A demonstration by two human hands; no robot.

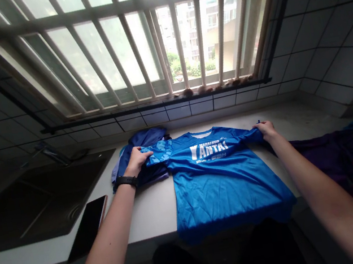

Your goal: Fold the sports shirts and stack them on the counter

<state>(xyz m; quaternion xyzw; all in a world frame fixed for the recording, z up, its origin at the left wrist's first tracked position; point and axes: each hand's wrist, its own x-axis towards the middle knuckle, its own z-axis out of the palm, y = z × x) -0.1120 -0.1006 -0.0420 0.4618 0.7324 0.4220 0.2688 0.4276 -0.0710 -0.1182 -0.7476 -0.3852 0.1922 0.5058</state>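
A blue T-shirt (220, 183) with white "MARATHON YANTAI" lettering lies front side up on the white counter, its hem hanging over the front edge. My left hand (136, 159), with a black band on the wrist, pinches the end of the sleeve on the left, which has a light-blue pattern. The other sleeve's end is gripped by my right hand (266, 130). Both sleeves are drawn out sideways, and wrinkles run across the shirt's chest and body. Under the left sleeve sits a pile of dark blue and purple clothes (146, 137), partly covered.
A dark sink (39, 206) with a faucet (52, 154) is at left. A dark, flat phone or tablet (89, 227) lies on the counter (150, 214) near the front edge. More purple and teal clothes (334, 156) are heaped at right. Behind stands a barred window (147, 41).
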